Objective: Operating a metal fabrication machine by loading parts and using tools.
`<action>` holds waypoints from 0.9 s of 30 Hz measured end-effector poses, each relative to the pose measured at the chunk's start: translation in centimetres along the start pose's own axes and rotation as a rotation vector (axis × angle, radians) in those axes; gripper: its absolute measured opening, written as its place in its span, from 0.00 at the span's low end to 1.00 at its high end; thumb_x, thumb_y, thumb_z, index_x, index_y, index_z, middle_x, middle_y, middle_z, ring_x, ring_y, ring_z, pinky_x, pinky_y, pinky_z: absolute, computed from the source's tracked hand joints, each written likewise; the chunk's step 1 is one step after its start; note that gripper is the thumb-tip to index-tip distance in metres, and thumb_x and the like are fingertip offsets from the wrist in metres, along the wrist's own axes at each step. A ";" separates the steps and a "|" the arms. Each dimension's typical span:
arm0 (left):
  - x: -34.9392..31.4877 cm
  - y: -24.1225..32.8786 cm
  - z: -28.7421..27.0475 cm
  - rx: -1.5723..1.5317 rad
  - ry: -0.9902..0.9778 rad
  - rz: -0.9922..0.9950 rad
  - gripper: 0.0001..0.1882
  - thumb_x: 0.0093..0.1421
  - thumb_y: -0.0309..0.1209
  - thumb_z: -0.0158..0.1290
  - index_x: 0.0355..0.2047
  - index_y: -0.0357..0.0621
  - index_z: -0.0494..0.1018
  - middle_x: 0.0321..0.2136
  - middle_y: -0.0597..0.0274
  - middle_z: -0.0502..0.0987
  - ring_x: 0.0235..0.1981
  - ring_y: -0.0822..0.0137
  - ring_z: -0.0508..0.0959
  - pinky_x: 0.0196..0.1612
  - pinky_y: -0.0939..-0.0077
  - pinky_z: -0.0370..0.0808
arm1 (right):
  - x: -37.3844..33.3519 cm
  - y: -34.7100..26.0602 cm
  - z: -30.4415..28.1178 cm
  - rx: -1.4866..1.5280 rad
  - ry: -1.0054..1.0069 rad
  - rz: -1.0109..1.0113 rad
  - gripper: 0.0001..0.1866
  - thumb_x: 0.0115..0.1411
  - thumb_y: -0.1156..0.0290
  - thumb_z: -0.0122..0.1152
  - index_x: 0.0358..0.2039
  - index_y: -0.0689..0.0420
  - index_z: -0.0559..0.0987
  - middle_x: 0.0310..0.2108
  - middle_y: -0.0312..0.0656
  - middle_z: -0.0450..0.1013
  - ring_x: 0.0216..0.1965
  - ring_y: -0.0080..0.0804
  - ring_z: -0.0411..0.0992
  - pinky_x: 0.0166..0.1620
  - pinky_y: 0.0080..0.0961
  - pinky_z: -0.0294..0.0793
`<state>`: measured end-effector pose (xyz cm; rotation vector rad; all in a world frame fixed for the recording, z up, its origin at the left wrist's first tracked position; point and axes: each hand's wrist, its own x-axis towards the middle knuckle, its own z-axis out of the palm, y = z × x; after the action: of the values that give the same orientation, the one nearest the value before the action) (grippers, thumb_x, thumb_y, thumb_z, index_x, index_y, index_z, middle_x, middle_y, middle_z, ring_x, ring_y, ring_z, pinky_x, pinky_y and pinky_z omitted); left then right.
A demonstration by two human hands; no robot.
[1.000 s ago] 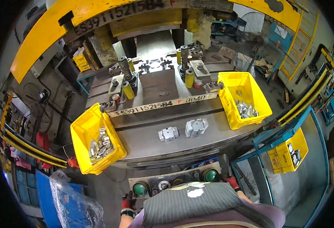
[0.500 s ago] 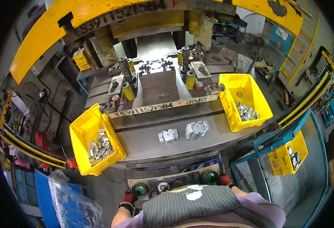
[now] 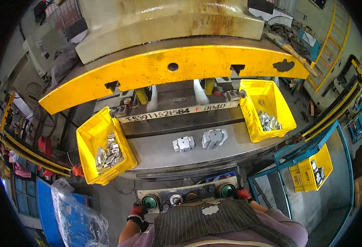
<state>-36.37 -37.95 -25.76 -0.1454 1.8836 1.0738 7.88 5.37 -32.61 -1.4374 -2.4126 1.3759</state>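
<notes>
A control panel [image 3: 164,194] with two large green push buttons lies in front of my body. Against the outer side of the left green button [image 3: 149,201] is my left hand [image 3: 138,211], in a red and black glove. My right hand [image 3: 242,194], gloved alike, is at the outer side of the right green button [image 3: 227,190]. The fingers of both hands are too small and hidden to make out. Beyond the panel, the lowered yellow press ram [image 3: 172,66] covers most of the die. Two stacks of silvery metal parts, a low one [image 3: 184,144] and a taller one [image 3: 214,138], rest on the press bed.
Yellow bins with silvery metal pieces stand at the bed's left [image 3: 86,142] and right [image 3: 247,115] ends. Another yellow bin [image 3: 300,179] sits in a blue-framed stand [image 3: 290,197] at the right. Clear plastic wrap [image 3: 76,218] hangs over a blue panel at lower left.
The yellow press ram has come down and now hides the upper die posts and plate. Both hands stay beside the green buttons. The view has shifted slightly.
</notes>
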 end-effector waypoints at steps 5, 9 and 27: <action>-0.5 0.2 1.0 -0.169 0.021 0.104 0.15 0.45 0.35 0.61 0.29 0.42 0.70 0.21 0.61 0.73 0.18 0.66 0.72 0.16 0.70 0.67 | -1.5 -2.2 -1.4 0.268 0.054 0.103 0.22 0.46 0.63 0.60 0.42 0.59 0.71 0.40 0.48 0.72 0.42 0.44 0.70 0.42 0.33 0.70; -1.7 -1.7 -0.7 -0.272 0.070 0.017 0.05 0.54 0.30 0.50 0.30 0.45 0.70 0.23 0.63 0.73 0.21 0.66 0.73 0.20 0.72 0.69 | -3.7 -4.0 -2.4 0.166 0.305 0.289 0.23 0.46 0.68 0.61 0.43 0.60 0.69 0.36 0.47 0.72 0.38 0.39 0.70 0.40 0.31 0.69; -11.9 13.4 -4.1 -0.894 0.856 0.599 0.18 0.57 0.39 0.47 0.47 0.53 0.62 0.31 0.63 0.72 0.07 0.73 0.61 0.07 0.77 0.54 | 15.1 -54.1 -15.7 -0.024 0.356 -0.628 0.25 0.49 0.65 0.58 0.47 0.59 0.64 0.31 0.53 0.71 0.37 0.50 0.70 0.38 0.38 0.69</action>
<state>-39.06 -36.50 -7.65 -0.6608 2.0416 2.5320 -32.39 16.47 8.18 -0.7268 -2.3354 0.8629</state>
